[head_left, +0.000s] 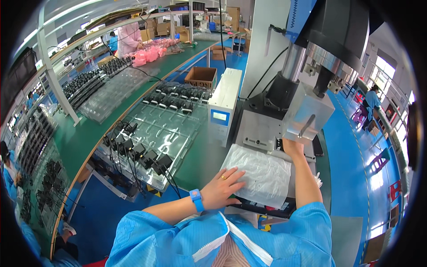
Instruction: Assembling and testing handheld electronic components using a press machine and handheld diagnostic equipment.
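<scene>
My left hand (223, 188), with a ring and a blue wristband, lies with fingers spread at the near left edge of a crinkled white plastic sheet (262, 174). It holds nothing that I can see. My right hand (292, 147) reaches in below a large silver metal block (308, 111), the horn of a press machine. Its fingers are hidden behind the block, so what they touch does not show. Behind that hand is the machine's metal base plate (253, 125), with a small dark fixture (279, 144) beside the wrist.
Left of the machine stands a white control box (222, 107) with a small screen. Clear plastic trays (155, 122) hold several black adapters with cables (147, 155). A cardboard box (201, 77) sits behind. A person in pink (129, 39) works at the far bench.
</scene>
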Available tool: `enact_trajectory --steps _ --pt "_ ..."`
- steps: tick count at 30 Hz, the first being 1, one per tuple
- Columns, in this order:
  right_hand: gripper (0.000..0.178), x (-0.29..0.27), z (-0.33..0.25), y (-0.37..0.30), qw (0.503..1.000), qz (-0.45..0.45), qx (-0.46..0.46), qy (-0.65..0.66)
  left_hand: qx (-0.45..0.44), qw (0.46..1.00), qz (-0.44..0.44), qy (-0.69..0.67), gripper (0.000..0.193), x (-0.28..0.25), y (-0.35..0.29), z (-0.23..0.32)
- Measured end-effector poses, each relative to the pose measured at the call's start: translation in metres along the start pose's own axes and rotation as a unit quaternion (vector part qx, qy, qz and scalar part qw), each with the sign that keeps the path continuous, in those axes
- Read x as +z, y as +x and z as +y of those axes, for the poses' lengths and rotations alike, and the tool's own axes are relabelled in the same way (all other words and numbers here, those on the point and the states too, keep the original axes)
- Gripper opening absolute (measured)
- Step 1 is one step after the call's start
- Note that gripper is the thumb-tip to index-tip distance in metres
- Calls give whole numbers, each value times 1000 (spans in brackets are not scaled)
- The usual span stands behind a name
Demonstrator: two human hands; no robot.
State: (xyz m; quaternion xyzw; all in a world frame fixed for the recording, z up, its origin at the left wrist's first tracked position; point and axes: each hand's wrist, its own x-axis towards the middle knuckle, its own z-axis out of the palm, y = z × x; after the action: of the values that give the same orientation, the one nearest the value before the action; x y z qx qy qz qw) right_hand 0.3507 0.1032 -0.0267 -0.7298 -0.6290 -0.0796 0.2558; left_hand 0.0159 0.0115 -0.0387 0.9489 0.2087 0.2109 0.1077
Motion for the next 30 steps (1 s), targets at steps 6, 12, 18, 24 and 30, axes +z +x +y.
enact_trajectory --steps 6,12,18,24,30 --pt "46 22 24 7 994 57 98 -2 11 998 59 -34 58 -7 -8 3" --pt "57 -14 18 -11 997 -34 22 60 24 990 107 -86 58 -12 -16 6" --pt "47 -25 37 -32 937 -45 46 343 19 986 141 -83 55 -20 -25 0" --pt "24 -79 -53 -102 959 -9 -84 271 58 972 195 -116 61 -43 -27 18" --pt "34 -136 -149 -148 824 -67 -517 221 191 964 161 -91 68 -77 -9 52"
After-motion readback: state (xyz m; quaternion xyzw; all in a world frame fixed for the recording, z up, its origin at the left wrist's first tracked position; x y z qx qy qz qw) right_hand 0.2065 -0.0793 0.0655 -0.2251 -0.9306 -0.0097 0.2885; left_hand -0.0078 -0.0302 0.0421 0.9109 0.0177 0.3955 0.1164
